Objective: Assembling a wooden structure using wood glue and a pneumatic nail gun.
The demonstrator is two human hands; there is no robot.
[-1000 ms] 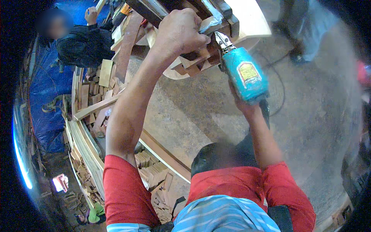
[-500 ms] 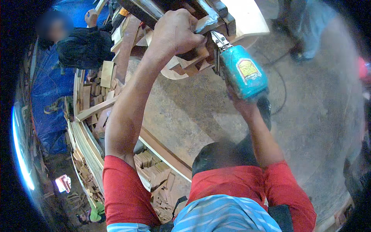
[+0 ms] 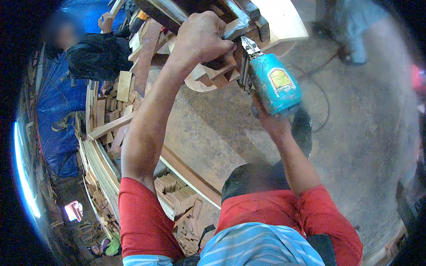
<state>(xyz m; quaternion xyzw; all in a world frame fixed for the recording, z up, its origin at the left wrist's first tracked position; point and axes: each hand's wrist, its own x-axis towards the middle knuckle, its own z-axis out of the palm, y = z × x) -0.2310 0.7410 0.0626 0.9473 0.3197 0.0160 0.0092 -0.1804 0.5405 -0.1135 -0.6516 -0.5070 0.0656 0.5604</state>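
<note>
My right hand (image 3: 270,119) grips a teal nail gun (image 3: 276,84) from below, its body partly hiding my fingers. The gun's metal nose (image 3: 250,45) points up and left, against or very near the end of a wooden frame (image 3: 263,30). My left hand (image 3: 202,39) is closed over the frame's wooden pieces, left of the nose, with its fingertips mostly hidden. A whitish-blue smear (image 3: 237,25) marks the wood just beyond my thumb. Curved wooden blocks (image 3: 219,73) show beneath my left hand.
Left of me lie stacked strips and offcuts of wood (image 3: 175,190), with a long board (image 3: 191,175) beside them. A person in dark clothing (image 3: 97,55) is at the upper left by a blue tarp (image 3: 60,146). Another person's legs (image 3: 355,35) and a hose (image 3: 327,104) are to the right.
The nail gun and my right hand have shifted slightly left and tilted a little. My left hand stays on the frame. The legs at the upper right have moved slightly.
</note>
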